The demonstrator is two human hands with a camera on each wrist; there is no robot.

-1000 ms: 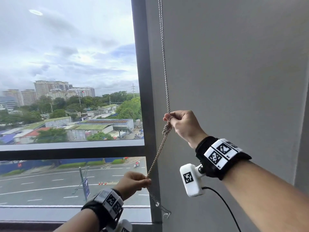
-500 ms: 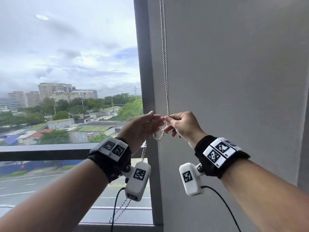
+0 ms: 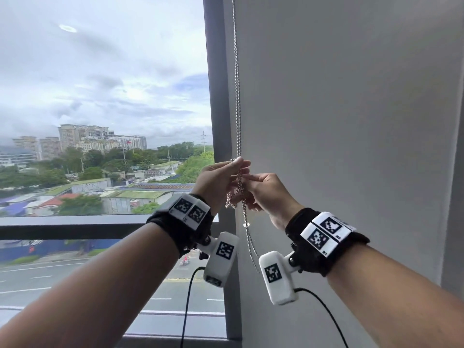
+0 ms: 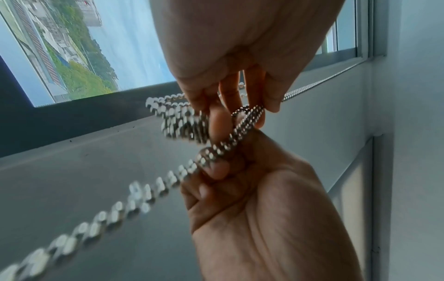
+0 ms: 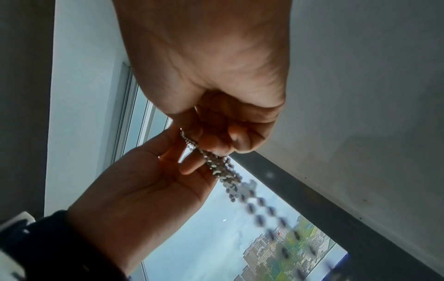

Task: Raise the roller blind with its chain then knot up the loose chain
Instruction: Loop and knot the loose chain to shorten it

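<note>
Chain [image 3: 237,96] pinched in both hands [image 3: 247,183], beside dark window frame [image 3: 214,96] and grey wall [image 3: 339,109].

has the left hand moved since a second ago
Yes. The left hand has risen from below the window's horizontal bar to above it, meeting the right hand at the chain.

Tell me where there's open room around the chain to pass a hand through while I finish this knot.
Free: right of the chain, the bare grey wall is open above the right hand. Left of the window frame, only glass. Crowded: where the left hand and right hand pinch the bunched chain together; below them, the loose strands hang between the two wrist cameras.
</note>
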